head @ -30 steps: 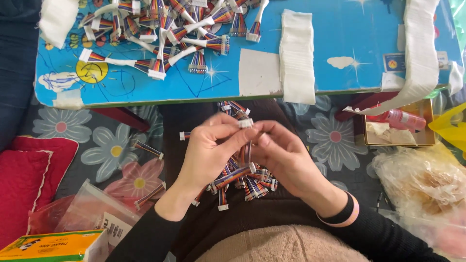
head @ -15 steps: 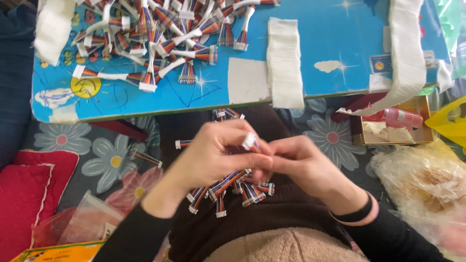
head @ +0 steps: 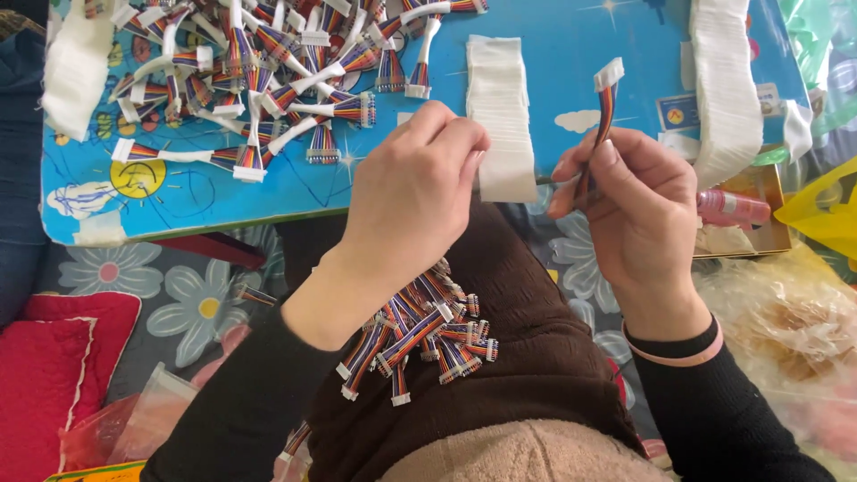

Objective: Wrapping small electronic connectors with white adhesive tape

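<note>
My right hand [head: 641, 207] holds a short rainbow ribbon cable [head: 603, 112] upright, its white connector at the top, over the edge of the blue board [head: 196, 201]. My left hand [head: 411, 192] reaches to the near end of a white strip stack [head: 496, 98] on the board, fingers closed at its edge; whether it grips a piece I cannot tell. Several rainbow cables [head: 420, 335] lie in a bunch on my lap, below both hands. A large heap of finished cables [head: 259, 71] with white wraps covers the board's far left.
A second white strip stack [head: 728, 80] lies at the board's right, another white stack [head: 76, 67] at its left edge. A pink glue bottle [head: 732, 207] rests in a box to the right. Plastic bags [head: 786, 330] lie right, red cushion [head: 49, 357] left.
Both hands rose from my lap to the board's edge. The right hand lifted one cable upright; the left hand let go and moved to the white strip stack.
</note>
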